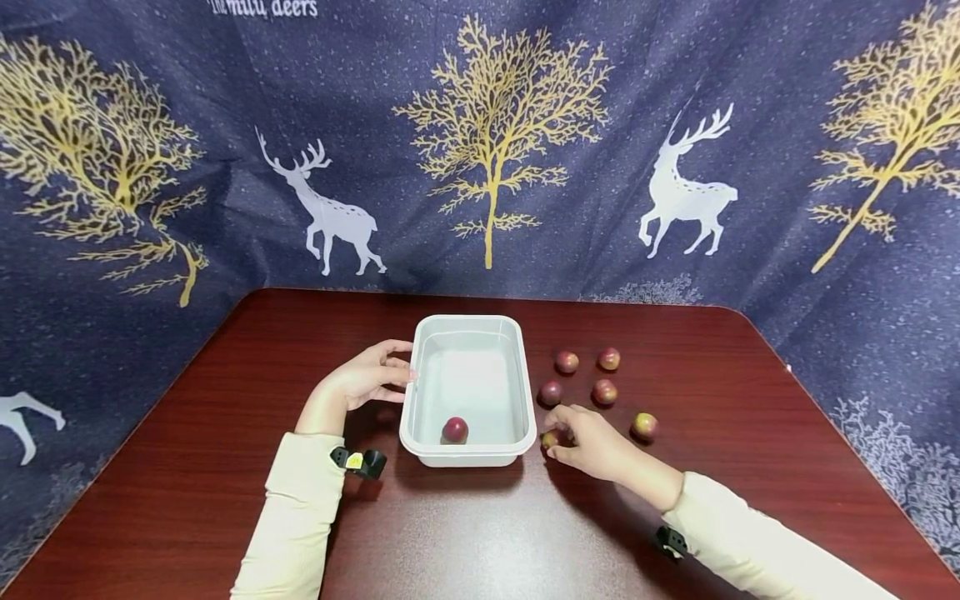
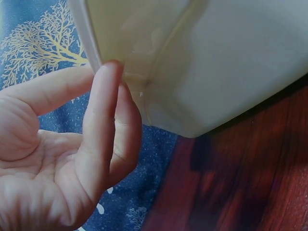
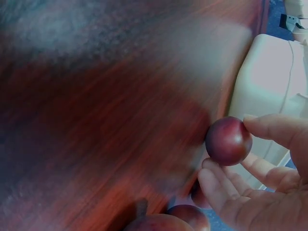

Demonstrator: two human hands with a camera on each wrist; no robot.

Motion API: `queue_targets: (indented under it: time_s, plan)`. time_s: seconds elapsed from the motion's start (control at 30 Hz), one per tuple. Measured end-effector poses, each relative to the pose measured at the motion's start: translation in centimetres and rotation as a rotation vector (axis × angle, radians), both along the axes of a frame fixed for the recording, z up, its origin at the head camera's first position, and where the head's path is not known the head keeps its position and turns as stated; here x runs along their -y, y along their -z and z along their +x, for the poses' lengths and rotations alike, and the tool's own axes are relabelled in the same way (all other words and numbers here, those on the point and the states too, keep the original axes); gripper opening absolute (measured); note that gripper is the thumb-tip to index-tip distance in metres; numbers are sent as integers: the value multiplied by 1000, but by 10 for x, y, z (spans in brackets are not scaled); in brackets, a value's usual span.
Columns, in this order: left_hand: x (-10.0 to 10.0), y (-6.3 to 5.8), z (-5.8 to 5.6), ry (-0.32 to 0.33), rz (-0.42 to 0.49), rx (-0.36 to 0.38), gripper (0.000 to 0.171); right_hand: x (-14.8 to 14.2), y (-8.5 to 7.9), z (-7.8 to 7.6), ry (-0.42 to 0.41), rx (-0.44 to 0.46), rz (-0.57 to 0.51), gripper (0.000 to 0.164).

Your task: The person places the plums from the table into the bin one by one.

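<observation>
A white plastic tub (image 1: 467, 454) stands mid-table, with a dark red plum (image 1: 454, 430) at its near end. My left hand (image 1: 371, 375) pinches the tub's left rim between thumb and fingers; the left wrist view shows the fingertips (image 2: 111, 70) right at the edge. To the right of the tub, my right hand (image 1: 592, 443) holds another plum (image 3: 229, 141) between thumb and fingers, low by the tabletop. In the head view, the fingers partly cover that plum (image 1: 550, 440), and a yellowish patch shows on it.
Several more plums lie right of the tub, including a dark one (image 1: 550, 392) close to its wall and a greenish one (image 1: 644, 427) farther right. The dark red wooden table (image 1: 300, 533) ends at a blue cloth (image 1: 442, 250) printed with deer and trees.
</observation>
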State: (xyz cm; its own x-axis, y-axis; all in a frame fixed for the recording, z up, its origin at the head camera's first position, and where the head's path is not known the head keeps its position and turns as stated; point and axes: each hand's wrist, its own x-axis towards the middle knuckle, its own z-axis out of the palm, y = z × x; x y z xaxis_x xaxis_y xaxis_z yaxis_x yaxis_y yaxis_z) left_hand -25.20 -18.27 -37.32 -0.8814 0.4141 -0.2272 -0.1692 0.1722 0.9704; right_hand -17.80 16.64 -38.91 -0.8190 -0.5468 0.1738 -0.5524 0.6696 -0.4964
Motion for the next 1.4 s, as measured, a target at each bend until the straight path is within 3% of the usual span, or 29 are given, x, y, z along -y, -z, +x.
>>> queue_targets:
  time_s: [0.43,0.9,1.17,1.4]
  plan:
    - [0,-1,0,10,-2,-6,69,-9,1,-4,66,296,-200,30]
    - [0,1,-2,2,0,1,69,-13,-6,-1,120,509,-388,40]
    - [4,-1,1,49,36,-37,81,-15,-8,-2,149,616,-459,47]
    - [-1,-1,0,13,3,-9,70,-18,-13,-2,147,695,-534,51]
